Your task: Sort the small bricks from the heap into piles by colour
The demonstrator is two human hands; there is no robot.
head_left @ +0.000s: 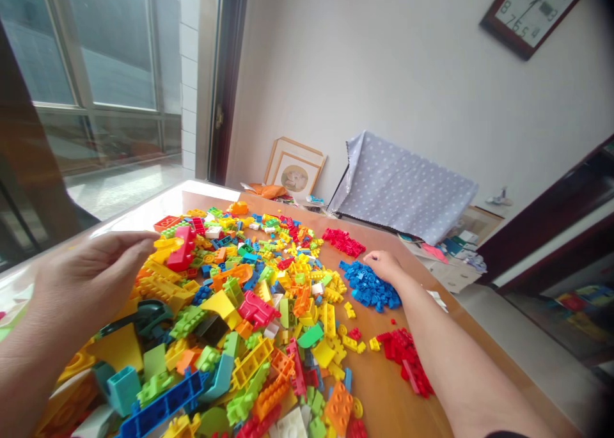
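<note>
On the left, my left hand (103, 268) has its fingers pinched together, with a yellow toy brick (167, 247) at the fingertips. Just beyond it a red toy brick (182, 249) stands at the edge of a large mixed heap of toy bricks (259, 310) in many colours and sizes. My right hand (385, 265) is at the far right edge of a pile of small blue bricks (369, 288). Its fingers are curled closed, and whatever they may hold is hidden.
Small red bricks form one pile (344, 242) behind the blue one and another (407, 361) nearer me. Loose yellow bricks (352, 343) lie between heap and piles. Past the wooden table (384, 412) stand picture frames (297, 169) and a dotted cloth cover (403, 182).
</note>
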